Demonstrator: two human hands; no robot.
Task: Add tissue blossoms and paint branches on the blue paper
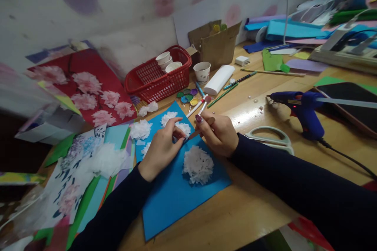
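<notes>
A blue sheet lies slanted on the table in front of me, carrying several white crumpled-paper flowers. My left hand rests over its upper part, its thumb and fingers curled in on the edge of a small white paper flower. Close beside it, my right hand is closed around a slim brownish stick-like tool, tip down toward that flower; its kind is unclear. Below both hands sits a larger white paper flower on the sheet. A brush with a pinkish head shows just beyond my right fingers.
Scissors and a blue glue gun lie at right. Behind are a red basket with paper cups, another paper cup and a cardboard box. A red picture with pink flowers leans at left above layered coloured papers.
</notes>
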